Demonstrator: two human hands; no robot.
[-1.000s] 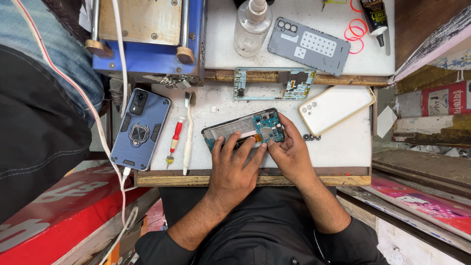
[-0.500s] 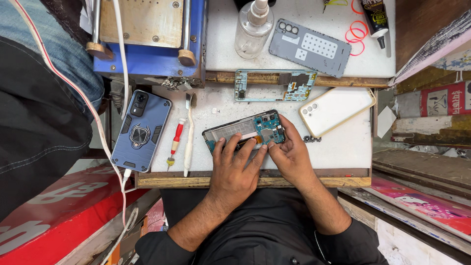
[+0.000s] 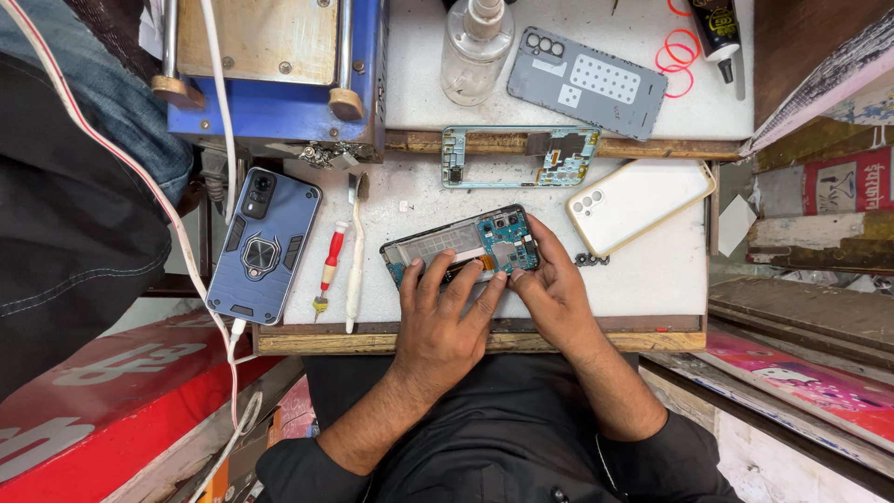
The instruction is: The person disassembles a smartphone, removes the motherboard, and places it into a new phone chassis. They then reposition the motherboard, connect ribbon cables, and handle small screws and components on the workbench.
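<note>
Head view: both hands (image 3: 494, 312) press a flat, circuit-studded opened phone (image 3: 461, 245).

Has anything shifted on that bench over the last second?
Hardly anything. Both hands stay on the opened phone: left hand pressing it down, right hand at its circuit-board end. The red screwdriver, blue cased phone and white case haven't moved.

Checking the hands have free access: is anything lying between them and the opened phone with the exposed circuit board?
Nothing visible does. The left hand and right hand both rest directly on the opened phone with its exposed blue-green circuit board. The red-handled screwdriver lies apart, off to the side.
</note>
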